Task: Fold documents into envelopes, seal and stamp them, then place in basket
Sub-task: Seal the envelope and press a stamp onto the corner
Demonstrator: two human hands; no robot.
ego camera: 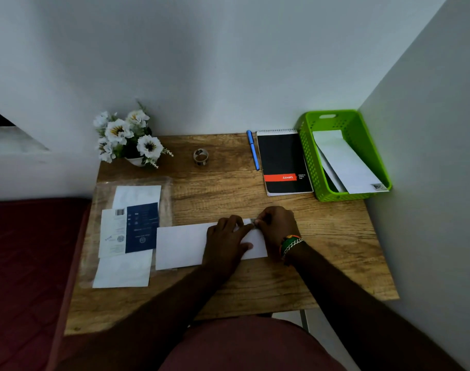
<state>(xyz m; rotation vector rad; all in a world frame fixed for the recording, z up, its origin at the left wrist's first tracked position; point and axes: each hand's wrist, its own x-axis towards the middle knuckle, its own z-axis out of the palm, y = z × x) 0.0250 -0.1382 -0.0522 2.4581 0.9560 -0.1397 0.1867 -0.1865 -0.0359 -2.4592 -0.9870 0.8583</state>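
Observation:
A white envelope (181,246) lies flat at the middle of the wooden table (228,188). My left hand (225,242) presses down on its right half, fingers spread. My right hand (278,226) pinches a small stamp (253,221) against the envelope's top right corner. The green basket (307,148) stands at the back right with two white envelopes (343,162) in it, one showing a stamp. A clear plastic sleeve with papers and a dark blue leaflet (142,227) lies at the left.
A roll of tape (201,157) stands at the back middle. A blue pen (253,149) and a black spiral notepad (283,162) lie left of the basket. White flowers in a pot (126,137) fill the back left corner. Walls close the back and right sides.

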